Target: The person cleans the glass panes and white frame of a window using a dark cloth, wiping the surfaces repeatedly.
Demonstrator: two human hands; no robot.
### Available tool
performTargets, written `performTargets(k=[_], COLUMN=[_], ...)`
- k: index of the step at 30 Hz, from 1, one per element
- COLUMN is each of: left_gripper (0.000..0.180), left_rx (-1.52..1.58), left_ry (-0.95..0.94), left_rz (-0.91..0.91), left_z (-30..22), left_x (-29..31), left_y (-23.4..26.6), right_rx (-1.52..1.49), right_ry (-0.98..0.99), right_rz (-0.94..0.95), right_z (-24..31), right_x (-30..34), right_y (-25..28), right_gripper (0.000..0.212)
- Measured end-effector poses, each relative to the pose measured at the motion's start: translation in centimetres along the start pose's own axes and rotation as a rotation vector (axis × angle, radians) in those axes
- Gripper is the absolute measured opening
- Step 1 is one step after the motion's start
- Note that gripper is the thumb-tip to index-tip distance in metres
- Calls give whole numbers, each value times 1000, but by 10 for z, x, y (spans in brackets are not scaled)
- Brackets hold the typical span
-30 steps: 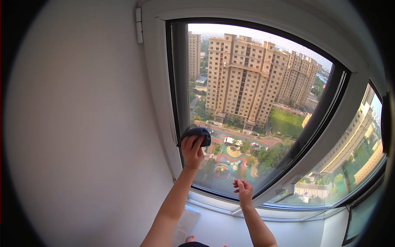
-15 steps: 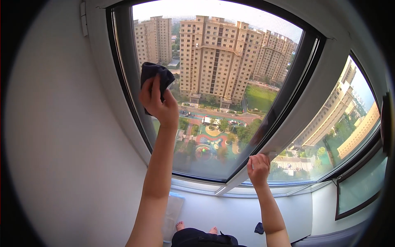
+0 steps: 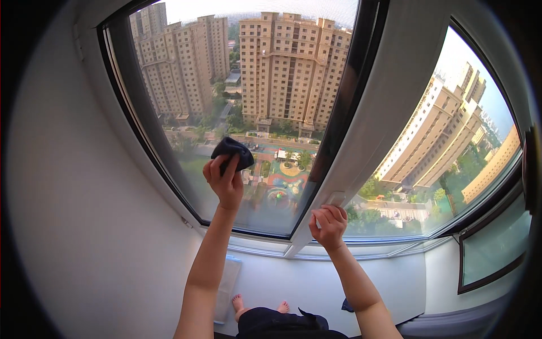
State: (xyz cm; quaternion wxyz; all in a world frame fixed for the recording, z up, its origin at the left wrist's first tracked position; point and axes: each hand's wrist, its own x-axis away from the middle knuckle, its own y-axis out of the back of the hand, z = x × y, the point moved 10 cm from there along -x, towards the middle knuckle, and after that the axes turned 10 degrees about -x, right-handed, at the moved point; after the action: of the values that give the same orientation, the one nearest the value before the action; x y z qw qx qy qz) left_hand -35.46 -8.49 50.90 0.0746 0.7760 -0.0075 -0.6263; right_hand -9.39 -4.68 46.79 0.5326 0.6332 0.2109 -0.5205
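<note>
A bunched dark cloth [image 3: 232, 153] is pressed to the lower part of the window pane [image 3: 293, 195], and my left hand [image 3: 226, 178] grips it with curled fingers. At the lower right side of the dark-edged sash, my right hand [image 3: 328, 225] is closed, directly below the white base of the window handle [image 3: 337, 198]. It appears to be wrapped round the handle's lever, which the fingers mostly hide. Tall beige buildings and a colourful playground show through the glass.
A second window pane [image 3: 403, 198] lies to the right, beside a small dark-framed panel [image 3: 492, 246]. A plain wall [image 3: 73, 198] runs along my left. Below are a pale flat box [image 3: 227, 288] near my bare feet and a dark cloth [image 3: 347, 305] on the light surface.
My left hand has moved the cloth down and a little right across the glass. My right hand shows farther left, still by the handle. The view of the window has shifted.
</note>
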Motion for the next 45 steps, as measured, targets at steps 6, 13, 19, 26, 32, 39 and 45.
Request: performTargets(k=[6, 13, 19, 26, 32, 39, 45], left_gripper=[28, 27, 31, 30, 32, 38, 39], left_rx=[142, 129, 108, 150, 131, 146, -24], left_ry=[-128, -573, -370, -233, -233, -184, 405], left_rz=[-152, 261, 165, -5, 235, 617, -180], left_z=[-147, -125, -129, -155, -125, -68, 25], left_x=[-41, 124, 12, 35, 201, 251, 31], left_y=[-21, -42, -25, -32, -65, -59, 10], right_rx=[-54, -55, -212, -309, -311, -223, -336], right_ry=[-33, -62, -148, -183, -213, -235, -32], right_rz=[-30, -28, -69, -65, -133, -64, 99], right_z=[1, -2, -22, -26, -31, -8, 45], right_x=[5, 4, 24, 40, 46, 41, 44], right_y=[4, 7, 8, 6, 10, -1, -37], right_gripper=[7, 6, 16, 24, 23, 24, 29])
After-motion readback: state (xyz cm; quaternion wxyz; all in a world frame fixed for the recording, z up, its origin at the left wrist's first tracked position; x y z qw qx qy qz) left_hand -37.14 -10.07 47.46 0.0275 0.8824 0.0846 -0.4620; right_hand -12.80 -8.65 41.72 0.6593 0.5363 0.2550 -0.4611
